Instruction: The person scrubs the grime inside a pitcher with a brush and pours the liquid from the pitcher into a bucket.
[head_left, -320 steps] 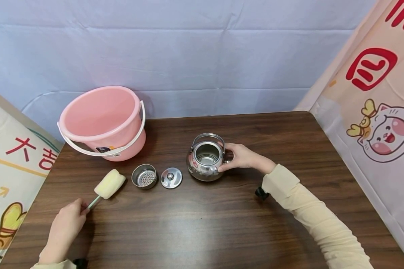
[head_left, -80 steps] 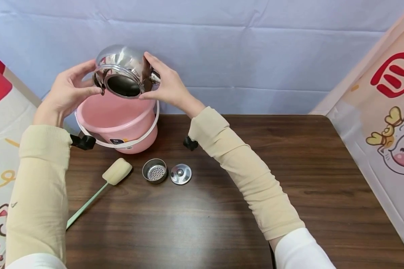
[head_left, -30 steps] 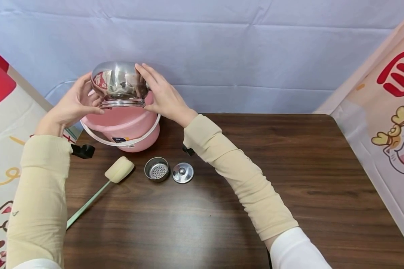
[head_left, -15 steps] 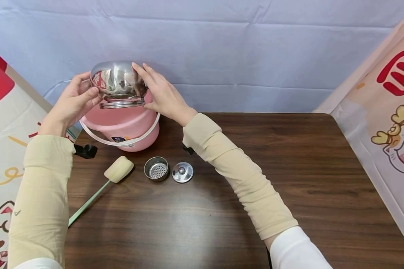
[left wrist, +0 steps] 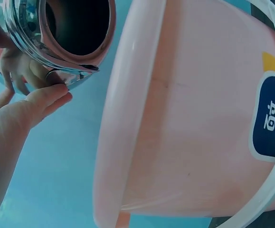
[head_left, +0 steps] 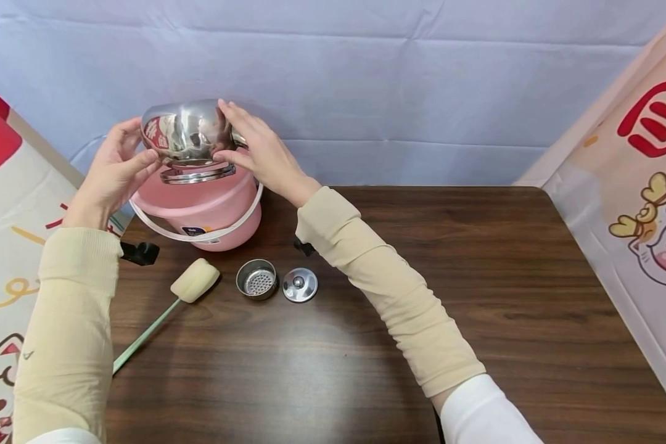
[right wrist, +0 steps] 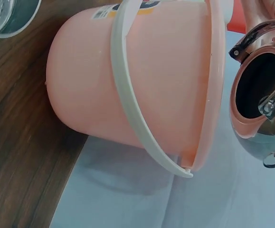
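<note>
A shiny steel kettle (head_left: 185, 132) is held upside down over the pink bucket (head_left: 211, 219), its round mouth facing down. My left hand (head_left: 116, 169) grips the kettle's left side, thumb at the front and fingers behind. On the other side my right hand (head_left: 263, 151) holds the body near the spout, thumb low on the front. The swing handle hangs below the mouth. In the left wrist view the kettle's dark opening shows beside the bucket's rim (left wrist: 128, 114). The right wrist view also shows the open mouth and handle of the kettle (right wrist: 265, 142).
On the wooden table (head_left: 366, 345) lie a sponge brush (head_left: 194, 280) with a green handle, a steel strainer cup (head_left: 257, 280) and a round lid (head_left: 300, 285). The bucket's white handle (head_left: 194, 235) hangs at its front. A pale cloth wall (head_left: 399, 98) rises behind the table.
Earlier, the kettle stood upright on the table and my left hand held the brush. The brush now lies down and the kettle is overturned above the bucket. Lately my right thumb has moved up its body.
</note>
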Demonstrator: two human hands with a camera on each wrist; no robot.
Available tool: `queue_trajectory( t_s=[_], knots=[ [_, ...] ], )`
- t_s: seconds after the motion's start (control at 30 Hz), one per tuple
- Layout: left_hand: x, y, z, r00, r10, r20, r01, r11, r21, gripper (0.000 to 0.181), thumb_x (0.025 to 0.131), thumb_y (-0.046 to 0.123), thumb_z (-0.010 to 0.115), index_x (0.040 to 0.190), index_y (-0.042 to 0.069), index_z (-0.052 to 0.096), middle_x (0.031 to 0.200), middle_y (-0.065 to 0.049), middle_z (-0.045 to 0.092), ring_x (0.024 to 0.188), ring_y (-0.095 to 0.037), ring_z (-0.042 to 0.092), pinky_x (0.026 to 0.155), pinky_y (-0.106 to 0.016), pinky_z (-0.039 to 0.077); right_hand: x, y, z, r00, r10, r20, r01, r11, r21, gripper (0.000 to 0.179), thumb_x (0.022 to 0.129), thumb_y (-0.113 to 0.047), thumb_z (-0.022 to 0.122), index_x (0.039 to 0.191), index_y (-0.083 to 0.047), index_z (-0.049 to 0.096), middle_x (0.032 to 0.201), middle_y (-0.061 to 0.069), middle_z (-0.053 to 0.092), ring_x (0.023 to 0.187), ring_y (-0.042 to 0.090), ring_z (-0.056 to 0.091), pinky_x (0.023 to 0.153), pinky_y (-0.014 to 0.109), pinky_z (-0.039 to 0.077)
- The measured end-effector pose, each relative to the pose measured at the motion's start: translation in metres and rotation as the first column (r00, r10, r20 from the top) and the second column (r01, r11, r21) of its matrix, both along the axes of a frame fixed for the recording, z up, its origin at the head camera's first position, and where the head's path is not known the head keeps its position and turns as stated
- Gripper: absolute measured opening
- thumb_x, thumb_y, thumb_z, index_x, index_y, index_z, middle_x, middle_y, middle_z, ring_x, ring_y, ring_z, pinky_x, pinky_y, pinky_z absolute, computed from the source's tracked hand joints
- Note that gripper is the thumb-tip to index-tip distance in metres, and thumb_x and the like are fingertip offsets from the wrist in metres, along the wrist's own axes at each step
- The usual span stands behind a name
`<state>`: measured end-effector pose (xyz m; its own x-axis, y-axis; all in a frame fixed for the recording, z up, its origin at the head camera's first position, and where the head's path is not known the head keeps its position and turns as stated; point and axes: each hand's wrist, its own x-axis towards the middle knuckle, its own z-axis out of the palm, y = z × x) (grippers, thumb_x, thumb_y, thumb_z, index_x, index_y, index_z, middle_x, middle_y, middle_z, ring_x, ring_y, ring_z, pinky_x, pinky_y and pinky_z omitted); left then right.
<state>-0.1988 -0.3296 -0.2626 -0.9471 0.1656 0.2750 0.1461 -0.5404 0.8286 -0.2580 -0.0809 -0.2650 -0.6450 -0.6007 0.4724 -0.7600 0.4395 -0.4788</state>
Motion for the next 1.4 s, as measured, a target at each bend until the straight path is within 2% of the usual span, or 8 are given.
queue_trajectory(
  t_s=[0.1, 0.27, 0.53, 0.93, 1.17, 1.4],
  knots=[
    [0.0, -0.002, 0.001, 1.0, -0.007, -0.012, 0.007, 1.0, -0.016, 0.062, 0.078, -0.026, 0.046, 0.132, 0.001, 0.033, 0.143, -0.008, 0.025, 0.111, -0.024, 0.05, 0.09, -0.031, 0.044, 0.001, 0.0, -0.001, 1.0, 0.0, -0.01, 0.0, 0.999, -0.045, 0.073, 0.082, -0.043, 0.059, 0.143, -0.018, 0.029, 0.148, 0.003, 0.025, 0.134, 0.007, 0.022, 0.105, 0.017, 0.017],
    [-0.001, -0.007, -0.002, 0.997, -0.053, -0.06, 0.051, 0.998, -0.045, 0.069, 0.075, -0.031, 0.041, 0.137, -0.003, 0.03, 0.141, -0.013, 0.026, 0.11, -0.029, 0.051, 0.09, -0.032, 0.042, 0.002, -0.001, -0.003, 0.998, 0.038, -0.055, -0.043, 0.995, -0.085, 0.073, 0.078, -0.04, 0.064, 0.14, -0.014, 0.036, 0.145, 0.006, 0.032, 0.132, 0.009, 0.027, 0.104, 0.016, 0.017],
    [0.004, -0.008, -0.002, 0.999, -0.022, -0.024, 0.019, 0.996, -0.086, 0.076, 0.068, -0.038, 0.038, 0.134, -0.001, 0.034, 0.145, -0.009, 0.021, 0.114, -0.027, 0.048, 0.083, -0.03, 0.048, 0.004, 0.0, -0.007, 0.99, 0.06, -0.131, -0.077, 0.989, -0.125, 0.072, 0.074, -0.036, 0.068, 0.136, -0.011, 0.042, 0.142, 0.009, 0.037, 0.13, 0.015, 0.033, 0.103, 0.015, 0.019],
    [0.004, -0.009, -0.008, 0.996, -0.007, -0.089, -0.005, 0.991, -0.135, 0.08, 0.061, -0.044, 0.029, 0.13, -0.004, 0.036, 0.139, -0.013, 0.026, 0.113, -0.029, 0.045, 0.085, -0.031, 0.045, 0.003, -0.003, -0.013, 0.985, 0.066, -0.156, -0.089, 0.986, -0.142, 0.07, 0.073, -0.034, 0.071, 0.133, -0.01, 0.046, 0.14, 0.008, 0.04, 0.129, 0.016, 0.035, 0.102, 0.015, 0.021],
    [0.004, -0.008, -0.01, 0.996, -0.005, -0.093, -0.007, 0.991, -0.13, 0.079, 0.061, -0.044, 0.03, 0.129, -0.004, 0.036, 0.138, -0.013, 0.026, 0.112, -0.029, 0.046, 0.086, -0.031, 0.044, 0.004, -0.003, -0.015, 0.986, 0.065, -0.155, -0.088, 0.986, -0.143, 0.07, 0.072, -0.034, 0.071, 0.133, -0.01, 0.046, 0.14, 0.008, 0.04, 0.128, 0.016, 0.035, 0.102, 0.015, 0.021],
    [0.005, -0.008, -0.007, 0.998, -0.003, -0.068, -0.006, 0.991, -0.137, 0.076, 0.066, -0.041, 0.034, 0.131, -0.002, 0.035, 0.141, -0.011, 0.023, 0.115, -0.027, 0.045, 0.084, -0.03, 0.046, 0.003, -0.002, -0.014, 0.988, 0.062, -0.141, -0.086, 0.982, -0.167, 0.07, 0.072, -0.034, 0.072, 0.132, -0.009, 0.047, 0.139, 0.008, 0.042, 0.127, 0.014, 0.037, 0.101, 0.014, 0.023]
  ],
)
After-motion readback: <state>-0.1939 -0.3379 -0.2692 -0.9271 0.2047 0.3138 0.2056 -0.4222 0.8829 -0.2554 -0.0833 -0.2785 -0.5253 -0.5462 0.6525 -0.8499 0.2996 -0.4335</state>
